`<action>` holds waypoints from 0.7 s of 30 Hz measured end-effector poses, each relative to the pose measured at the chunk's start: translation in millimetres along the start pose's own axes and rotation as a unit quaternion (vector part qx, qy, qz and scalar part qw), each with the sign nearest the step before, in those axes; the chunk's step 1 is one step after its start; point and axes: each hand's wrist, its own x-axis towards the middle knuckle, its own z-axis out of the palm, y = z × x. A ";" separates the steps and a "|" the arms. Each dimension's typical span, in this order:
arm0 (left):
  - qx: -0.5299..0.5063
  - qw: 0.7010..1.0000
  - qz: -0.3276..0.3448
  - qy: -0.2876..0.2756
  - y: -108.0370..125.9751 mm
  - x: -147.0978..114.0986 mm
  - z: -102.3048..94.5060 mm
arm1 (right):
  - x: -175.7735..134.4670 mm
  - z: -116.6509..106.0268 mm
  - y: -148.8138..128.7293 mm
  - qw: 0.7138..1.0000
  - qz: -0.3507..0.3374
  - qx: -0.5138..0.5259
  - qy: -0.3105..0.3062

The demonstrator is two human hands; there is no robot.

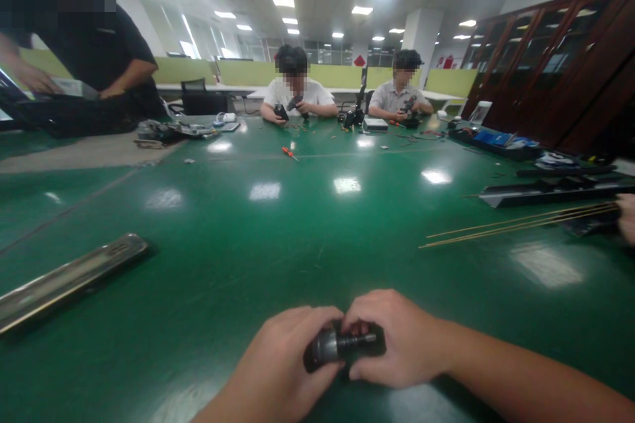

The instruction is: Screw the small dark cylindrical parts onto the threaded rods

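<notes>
At the near edge of the green table, a small black device with a shiny rounded end and a narrower ribbed middle is held between my two hands. My left hand wraps its thumb and fingers round the rounded left end. The other end, on the right, is gripped by my right hand, with its fingertips curled over the top and its thumb below. Fingers cover parts of the device, and its exact kind does not show.
A long metallic-edged object lies at left. An orange screwdriver is farther back. At right, thin rods extend from another person's hand near black trays. Two people sit opposite; another person stands at left.
</notes>
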 end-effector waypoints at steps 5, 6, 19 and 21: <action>-0.009 1.000 0.003 -0.001 -1.2 -1.1 2.0 | -1.1 2.8 0.6 1.000 -0.020 -0.009 0.010; -0.011 1.000 0.000 0.002 -1.5 -1.1 2.8 | -1.2 3.3 0.6 1.000 -0.024 -0.011 0.012; -0.025 0.998 0.005 0.052 -2.8 -0.5 5.1 | -1.5 0.4 -2.8 0.997 -0.057 -0.032 0.034; -0.025 0.998 0.006 0.050 -2.3 -0.9 4.7 | -1.1 0.3 -3.1 0.997 -0.059 -0.039 0.032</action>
